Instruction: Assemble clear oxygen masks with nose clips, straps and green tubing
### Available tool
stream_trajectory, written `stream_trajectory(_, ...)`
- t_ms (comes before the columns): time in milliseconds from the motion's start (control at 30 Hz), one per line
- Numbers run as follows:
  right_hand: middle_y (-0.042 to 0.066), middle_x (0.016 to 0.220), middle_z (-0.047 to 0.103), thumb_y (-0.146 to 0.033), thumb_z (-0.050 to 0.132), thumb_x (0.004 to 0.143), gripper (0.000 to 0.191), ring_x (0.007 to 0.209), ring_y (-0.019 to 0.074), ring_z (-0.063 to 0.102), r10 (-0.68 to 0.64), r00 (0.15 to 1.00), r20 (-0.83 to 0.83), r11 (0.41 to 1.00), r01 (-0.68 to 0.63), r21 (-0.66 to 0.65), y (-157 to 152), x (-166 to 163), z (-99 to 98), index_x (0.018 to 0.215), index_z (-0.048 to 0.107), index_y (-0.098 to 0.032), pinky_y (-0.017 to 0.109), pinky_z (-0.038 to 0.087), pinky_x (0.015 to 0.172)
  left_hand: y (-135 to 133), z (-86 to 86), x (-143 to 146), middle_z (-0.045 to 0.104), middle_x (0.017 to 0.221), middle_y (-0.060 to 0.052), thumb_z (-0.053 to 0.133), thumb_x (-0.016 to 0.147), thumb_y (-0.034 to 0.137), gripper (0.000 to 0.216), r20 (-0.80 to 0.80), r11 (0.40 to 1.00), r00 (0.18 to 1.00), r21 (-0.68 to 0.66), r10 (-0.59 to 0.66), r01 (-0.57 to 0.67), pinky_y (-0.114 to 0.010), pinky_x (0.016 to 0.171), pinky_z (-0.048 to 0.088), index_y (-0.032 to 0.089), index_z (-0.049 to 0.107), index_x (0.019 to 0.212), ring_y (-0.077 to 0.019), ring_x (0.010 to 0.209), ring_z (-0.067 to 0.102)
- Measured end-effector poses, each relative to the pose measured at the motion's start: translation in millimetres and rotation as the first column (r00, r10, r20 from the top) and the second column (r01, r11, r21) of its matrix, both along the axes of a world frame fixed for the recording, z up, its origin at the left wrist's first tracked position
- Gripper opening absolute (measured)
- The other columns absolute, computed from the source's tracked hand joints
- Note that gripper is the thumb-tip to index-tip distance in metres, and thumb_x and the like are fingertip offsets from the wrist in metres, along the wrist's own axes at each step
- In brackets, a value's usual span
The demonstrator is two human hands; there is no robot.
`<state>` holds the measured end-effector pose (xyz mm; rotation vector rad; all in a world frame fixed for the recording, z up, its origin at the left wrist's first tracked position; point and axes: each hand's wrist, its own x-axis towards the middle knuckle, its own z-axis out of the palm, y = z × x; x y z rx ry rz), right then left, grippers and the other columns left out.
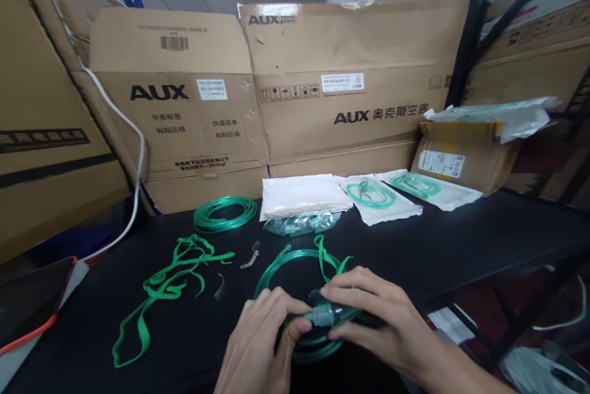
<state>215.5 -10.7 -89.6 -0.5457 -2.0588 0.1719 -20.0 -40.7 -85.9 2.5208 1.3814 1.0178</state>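
Observation:
Both my hands work low in the middle of a black table (461, 246). My left hand (258, 345) is closed, its thumb and fingers pinching the end of a coil of green tubing (295, 259). My right hand (382, 320) is closed over a clear plastic mask (334, 314) with a pale connector, which meets the tubing between my hands. A green elastic strap (329, 262) rises from the mask.
Loose green straps (170, 283) lie at the left, a second green tubing coil (224, 212) behind them, with two small metal clips (249, 257). Sealed packets (378, 197), a white bag (302, 193) and clear masks (302, 222) sit further back. Cardboard boxes (341, 86) wall the rear. A phone (32, 302) lies far left.

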Motion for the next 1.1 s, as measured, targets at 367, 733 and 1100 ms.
stream_trajectory(367, 0.006, 0.108, 0.077, -0.040, 0.068, 0.098, 0.032, 0.096, 0.0165, 0.073, 0.019, 1.000, -0.024, 1.000, -0.019, -0.007, 1.7, -1.6, 0.2, 0.124, 0.068, -0.021, 0.029, 0.052, 0.087, 1.8, -1.5, 0.7, 0.068, 0.086, 0.004, 0.049, 0.105, 0.018, 0.016, -0.024, 0.997, 0.999, 0.066, -0.023, 0.025, -0.031, 0.071, 0.042, 0.027, 0.061, 0.098, -0.0180, 0.077, 0.064)
stream_trajectory(733, 0.005, 0.113, 0.076, -0.037, 0.069, 0.098, 0.032, 0.101, 0.0168, 0.071, -0.003, 1.000, 0.010, 0.994, 0.005, -0.112, -0.1, 1.0, 3.4, 0.127, 0.065, -0.024, 0.027, 0.053, 0.094, 2.6, 0.9, 1.0, 0.071, 0.094, 0.005, 0.050, 0.106, 0.018, 0.017, -0.031, 0.989, 0.999, 0.144, -0.031, 0.036, -0.030, 0.076, 0.044, 0.029, 0.061, 0.110, -0.0164, 0.082, 0.066)
stream_trajectory(1100, 0.002, 0.113, 0.074, -0.030, 0.075, 0.095, 0.037, 0.102, 0.0146, 0.069, 0.039, 0.999, -0.035, 0.974, -0.046, -0.224, -2.7, 4.6, 4.2, 0.129, 0.064, -0.025, 0.022, 0.051, 0.097, -1.4, -1.9, 2.5, 0.075, 0.097, 0.004, 0.056, 0.104, 0.017, 0.014, 0.044, 0.963, 0.999, 0.269, -0.024, 0.011, -0.030, 0.084, 0.045, 0.027, 0.061, 0.113, -0.0159, 0.085, 0.070)
